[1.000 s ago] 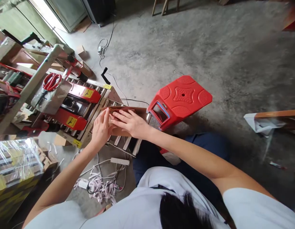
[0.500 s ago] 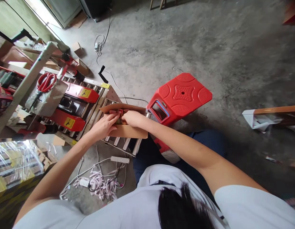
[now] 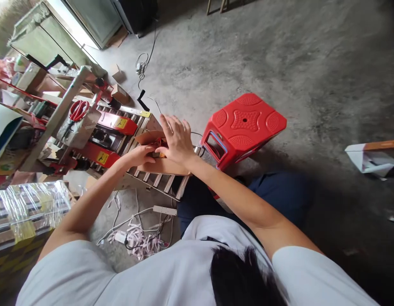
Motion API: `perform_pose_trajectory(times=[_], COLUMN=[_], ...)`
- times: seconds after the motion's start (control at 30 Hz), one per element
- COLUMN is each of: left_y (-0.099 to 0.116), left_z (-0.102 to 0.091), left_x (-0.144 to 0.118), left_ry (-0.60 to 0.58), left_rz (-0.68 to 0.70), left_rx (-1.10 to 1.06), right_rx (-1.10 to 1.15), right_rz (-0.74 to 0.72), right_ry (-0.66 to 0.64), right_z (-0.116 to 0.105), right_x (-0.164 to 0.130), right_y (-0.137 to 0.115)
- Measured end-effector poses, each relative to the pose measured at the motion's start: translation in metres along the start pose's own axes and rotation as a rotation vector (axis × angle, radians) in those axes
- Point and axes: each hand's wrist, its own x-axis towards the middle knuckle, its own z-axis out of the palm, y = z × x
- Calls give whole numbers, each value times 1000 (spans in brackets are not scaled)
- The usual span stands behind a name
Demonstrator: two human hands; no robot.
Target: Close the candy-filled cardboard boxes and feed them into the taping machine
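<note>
An open cardboard box [image 3: 168,167] sits on the end of a roller conveyor [image 3: 169,182], its long flaps standing out to both sides. Something red and orange [image 3: 162,155] shows inside; its kind is mostly hidden by the hands. My left hand [image 3: 140,156] reaches over the box's left end, fingers stretched toward the contents and thumb apart. Above the box's right part, my right hand [image 3: 178,138] is raised with fingers spread and nothing in it.
Left of the box, a red-sided carton sealing machine [image 3: 120,123] carries red-handled scissors [image 3: 78,110]. A red plastic stool [image 3: 246,121] stands to the right. Cables, a power strip [image 3: 165,210] and tangled pale strips [image 3: 141,242] lie on the floor below. A wrapped pallet-like stack [image 3: 31,212] is at lower left.
My right hand has lifted out of the box and spread its fingers. My left hand stays at the box's left end. The view has shifted slightly, showing more on the left.
</note>
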Motion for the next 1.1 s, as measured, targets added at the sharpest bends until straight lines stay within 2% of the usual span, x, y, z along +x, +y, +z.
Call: perform_pose_trajectory(times=[0.07, 0.17, 0.23, 0.3, 0.37, 0.43, 0.47, 0.53, 0.6, 0.7, 0.8, 0.9, 1.0, 1.1], left_y=[14, 40, 51, 54, 50, 47, 46, 49, 53, 56, 49, 33, 12, -19], left_z=[3, 11, 16, 15, 10, 3, -1, -5, -4, 4, 11, 10, 3, -7], left_x=[-11, -32, -39, -37, -29, -20, -16, -13, -15, -23, -29, -28, -29, -43], left_ry=[114, 419, 533, 453, 275, 133, 99, 85, 99, 132, 157, 145, 120, 129], left_rz=[-30, -138, -164, -115, -71, -68, -80, -101, -108, -111, -99, -31, 41, 16], left_rx=[49, 246, 337, 354, 339, 326, 326, 334, 342, 340, 325, 283, 213, 154], right_rx=[-33, -77, -81, -67, -40, -5, 6, 3, -27, -62, -48, -11, 6, 0], right_rz=[28, -82, -137, -172, -178, -143, -106, -28, -6, -104, -171, -104, -10, 56], right_ry=[-27, -66, -84, -118, -158, -184, -191, -243, -377, -557, -514, -401, -341, -334], right_z=[6, 21, 30, 33, 31, 25, 21, 11, 1, -11, -12, -3, 9, 27], right_x=[-6, -24, -36, -42, -42, -38, -35, -30, -26, -25, -35, -50, -56, -45], right_y=[-3, -3, -2, 1, 3, 6, 7, 9, 15, 27, 34, 29, 11, -13])
